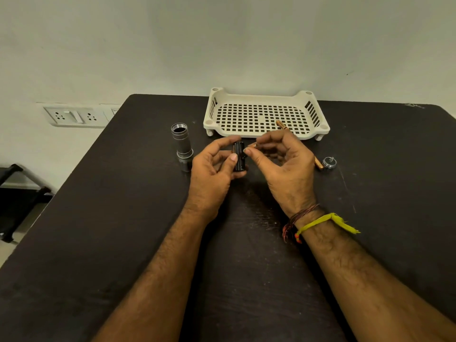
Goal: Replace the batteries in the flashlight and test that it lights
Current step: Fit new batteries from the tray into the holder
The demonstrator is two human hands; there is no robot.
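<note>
The left hand [212, 169] grips the black battery holder [239, 156] steady so the right hand [278, 164] can pinch a battery [252, 145] into its slot.

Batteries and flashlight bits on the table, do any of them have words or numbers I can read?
No readable text anywhere.
Battery in the tray: print too small and blurred.
Battery in the right hand: mostly hidden.
Flashlight cap: faint marks, unreadable.
Flashlight tube: no marking visible.
</note>
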